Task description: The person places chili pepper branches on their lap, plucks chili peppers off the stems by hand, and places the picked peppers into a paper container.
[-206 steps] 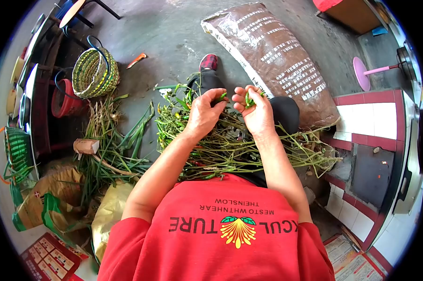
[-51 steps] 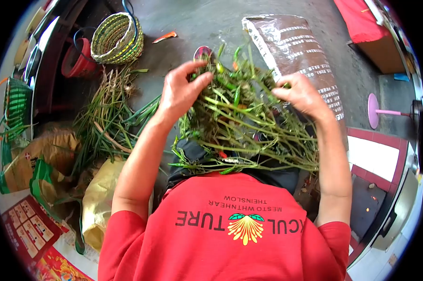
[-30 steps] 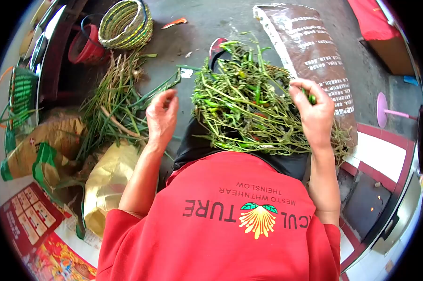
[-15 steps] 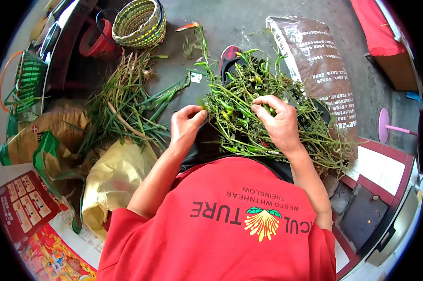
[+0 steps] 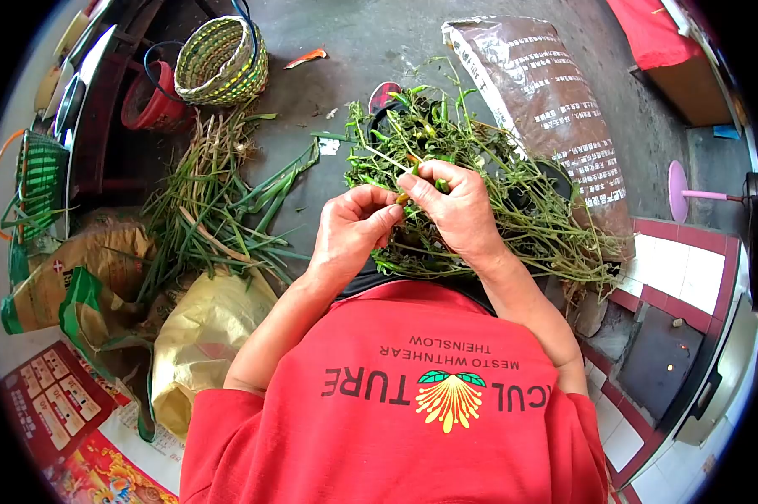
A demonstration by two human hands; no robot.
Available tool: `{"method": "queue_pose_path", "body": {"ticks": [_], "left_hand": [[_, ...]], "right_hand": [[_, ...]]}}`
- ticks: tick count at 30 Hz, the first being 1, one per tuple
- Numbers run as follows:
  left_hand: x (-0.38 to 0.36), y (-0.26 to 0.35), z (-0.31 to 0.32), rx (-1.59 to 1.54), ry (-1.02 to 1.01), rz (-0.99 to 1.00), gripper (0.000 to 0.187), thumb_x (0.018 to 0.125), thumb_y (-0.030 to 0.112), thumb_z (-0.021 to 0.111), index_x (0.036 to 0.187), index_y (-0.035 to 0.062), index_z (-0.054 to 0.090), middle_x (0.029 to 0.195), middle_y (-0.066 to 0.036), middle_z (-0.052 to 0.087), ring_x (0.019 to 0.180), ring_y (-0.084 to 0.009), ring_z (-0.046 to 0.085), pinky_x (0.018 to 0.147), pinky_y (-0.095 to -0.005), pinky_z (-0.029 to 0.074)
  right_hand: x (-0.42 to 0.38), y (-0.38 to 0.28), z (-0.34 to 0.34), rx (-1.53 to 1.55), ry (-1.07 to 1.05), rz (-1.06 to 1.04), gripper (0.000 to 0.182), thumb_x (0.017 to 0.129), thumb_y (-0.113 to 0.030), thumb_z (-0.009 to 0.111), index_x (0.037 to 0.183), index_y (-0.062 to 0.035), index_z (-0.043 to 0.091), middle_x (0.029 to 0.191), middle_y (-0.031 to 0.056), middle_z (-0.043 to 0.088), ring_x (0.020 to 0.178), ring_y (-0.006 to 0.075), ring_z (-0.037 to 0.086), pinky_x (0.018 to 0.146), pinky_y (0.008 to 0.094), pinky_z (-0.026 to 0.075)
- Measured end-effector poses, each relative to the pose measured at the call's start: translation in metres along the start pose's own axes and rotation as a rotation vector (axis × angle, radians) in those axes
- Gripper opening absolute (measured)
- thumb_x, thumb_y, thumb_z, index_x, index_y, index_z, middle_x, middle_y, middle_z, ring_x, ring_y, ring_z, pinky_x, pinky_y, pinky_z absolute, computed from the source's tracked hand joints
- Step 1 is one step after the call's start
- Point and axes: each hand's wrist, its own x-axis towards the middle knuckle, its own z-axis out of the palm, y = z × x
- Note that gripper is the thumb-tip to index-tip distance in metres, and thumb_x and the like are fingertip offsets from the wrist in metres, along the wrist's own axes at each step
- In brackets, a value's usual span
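A heap of uprooted pepper plants (image 5: 513,202) with green peppers lies across my lap. Above its left part, my left hand (image 5: 358,231) pinches a small orange-green piece, likely a pepper, between thumb and fingertips. Close against it, my right hand (image 5: 454,206) has its thumb and fingers pressed together on a green pepper (image 5: 440,185). The fingertips of both hands nearly touch. A reddish tip shows just above the right fingers.
Spring onions (image 5: 211,202) lie on the floor at the left, below a woven basket (image 5: 219,63) and a red bucket (image 5: 154,101). A yellow sack (image 5: 202,336) stands near my left arm. A brown printed bag (image 5: 555,101) lies behind the plants at the right.
My hands have come together; the right moved left and the left moved slightly right. The view has shifted, and the stem that stood up near the red-orange scrap no longer shows there.
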Motion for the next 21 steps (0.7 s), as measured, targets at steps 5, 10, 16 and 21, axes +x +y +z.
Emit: {"method": "queue_pose_path", "body": {"ticks": [5, 10, 16, 21], "left_hand": [[0.003, -0.004, 0.002, 0.066, 0.046, -0.038, 0.008, 0.085, 0.008, 0.059, 0.086, 0.0009, 0.059, 0.072, -0.001, 0.059, 0.058, -0.0059, 0.05, 0.052, -0.0201, 0.041], [0.007, -0.006, 0.009, -0.061, 0.167, -0.088, 0.005, 0.084, 0.007, 0.057, 0.083, 0.0022, 0.059, 0.069, 0.001, 0.057, 0.057, -0.0057, 0.049, 0.052, -0.0195, 0.04], [0.018, -0.032, -0.029, 0.154, 0.397, 0.088, 0.018, 0.086, 0.015, 0.06, 0.093, -0.0013, 0.063, 0.068, -0.001, 0.057, 0.055, -0.0072, 0.05, 0.049, -0.0208, 0.042], [-0.007, -0.048, -0.062, 0.769, 0.316, 0.234, 0.027, 0.081, 0.013, 0.065, 0.104, -0.0006, 0.06, 0.087, -0.005, 0.061, 0.069, -0.0105, 0.056, 0.062, -0.0248, 0.048]], "right_hand": [[-0.004, 0.013, 0.0, 0.077, 0.047, 0.067, 0.015, 0.083, -0.014, 0.064, 0.078, 0.0007, 0.061, 0.057, -0.0009, 0.051, 0.056, 0.0042, 0.043, 0.049, 0.0246, 0.037], [-0.014, 0.016, 0.006, -0.349, 0.024, -0.649, 0.012, 0.073, -0.007, 0.068, 0.084, -0.0046, 0.063, 0.068, 0.0075, 0.056, 0.058, 0.0232, 0.058, 0.053, 0.0309, 0.046], [-0.026, -0.015, -0.006, -0.07, 0.003, -0.534, 0.008, 0.082, -0.014, 0.064, 0.084, -0.0074, 0.062, 0.074, 0.005, 0.061, 0.054, 0.013, 0.053, 0.047, 0.027, 0.042], [-0.011, 0.0, -0.036, 1.074, -0.006, 0.156, 0.028, 0.094, -0.03, 0.046, 0.08, -0.0059, 0.052, 0.084, 0.0092, 0.057, 0.061, 0.0125, 0.053, 0.045, 0.0206, 0.039]]}}
